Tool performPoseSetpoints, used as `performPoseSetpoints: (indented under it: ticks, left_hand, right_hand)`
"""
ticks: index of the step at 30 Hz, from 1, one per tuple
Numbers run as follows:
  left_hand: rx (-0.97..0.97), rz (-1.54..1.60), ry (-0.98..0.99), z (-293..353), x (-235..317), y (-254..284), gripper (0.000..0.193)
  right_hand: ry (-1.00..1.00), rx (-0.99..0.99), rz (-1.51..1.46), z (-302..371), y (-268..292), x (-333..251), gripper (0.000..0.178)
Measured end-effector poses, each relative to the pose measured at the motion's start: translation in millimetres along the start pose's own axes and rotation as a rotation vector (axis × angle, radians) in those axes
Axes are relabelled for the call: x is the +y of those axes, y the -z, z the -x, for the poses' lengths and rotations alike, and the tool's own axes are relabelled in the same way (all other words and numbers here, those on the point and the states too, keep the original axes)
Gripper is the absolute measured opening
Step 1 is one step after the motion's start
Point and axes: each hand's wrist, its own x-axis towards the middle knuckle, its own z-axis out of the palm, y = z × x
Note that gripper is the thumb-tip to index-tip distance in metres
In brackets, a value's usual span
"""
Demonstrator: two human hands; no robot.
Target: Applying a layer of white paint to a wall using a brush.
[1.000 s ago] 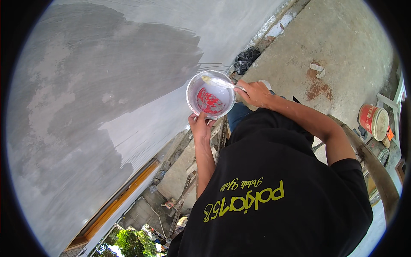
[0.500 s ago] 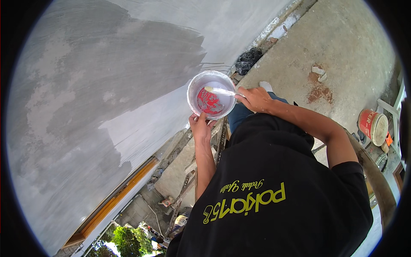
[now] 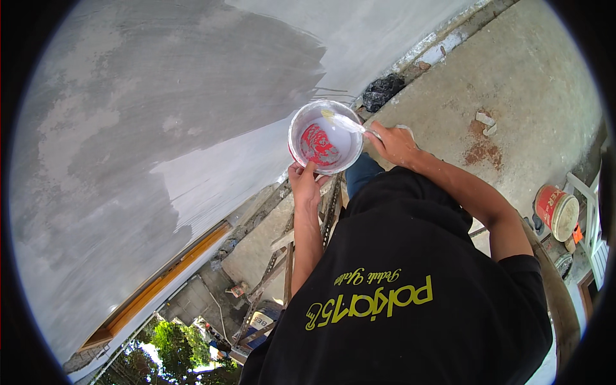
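Left hand: my left hand [image 3: 306,186] grips the pail [image 3: 296,135] at 7 o'clock of its rim, fingers curled under the near side; from here I cannot tell whether anything else carries it.
Right hand: my right hand [image 3: 393,144], at 3 o'clock, is closed on the handle of the brush [image 3: 348,122], bristles pointing to 10 over the pail's inside; whether they touch the pale liquid I cannot tell.
Pail risk: with the hold at one side, I judge a heavy push of the brush at 2 could tip it and spill.
Brush risk: loaded bristles lifted past the rim could drip on the shirt [image 3: 410,263] at 5; a slick handle could slide from my fingers.
In hand: one pail, one brush, two hands.
Wall: one wall [image 3: 122,205], 7 round to 12, with a darker grey area toward 10.
Near floor: one black bag [image 3: 383,91] at 2; one perforated metal frame [image 3: 331,208] at 6.
Farther out: at 3, two pale chips [image 3: 486,120] and one brown heap [image 3: 482,151]; one red bucket [image 3: 557,212] toward 4; one yellow window frame [image 3: 170,264] at 8.
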Motion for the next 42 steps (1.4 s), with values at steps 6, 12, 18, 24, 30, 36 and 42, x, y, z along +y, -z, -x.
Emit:
performPoseSetpoints:
  ticks: [6,12,18,24,30,36,42]
  left_hand:
    - [-0.01,0.057,0.005,0.6,-2.7,1.2,0.032]
    - [-0.013,0.137,0.074,-2.4,-1.9,19.4,0.037]
    - [0.021,0.151,0.093,1.7,-12.4,48.3,0.033]
    - [0.119,0.12,0.129,14.6,-19.8,78.1,0.028]
    - [0.112,0.18,0.128,3.4,-38.6,116.4,0.036]
    - [0.149,0.199,0.145,6.1,-47.4,116.7,0.035]
    - [0.157,0.202,0.171,1.8,-47.8,108.9,0.03]
  right_hand:
    - [-0.14,0.029,-0.302,-4.4,2.4,-1.5,0.031]
    - [-0.3,0.103,-0.603,-30.7,32.0,-9.6,0.035]
    - [-0.258,0.256,-0.887,-47.1,101.7,-56.5,0.036]
    - [-0.061,0.42,-1.019,-49.1,155.7,-130.2,0.031]
    - [0.013,0.426,-1.094,-77.6,142.1,-135.0,0.029]
    - [-0.131,0.468,-0.969,-86.0,104.9,-77.4,0.026]
    - [-0.274,0.548,-0.814,-81.6,85.4,-32.8,0.03]
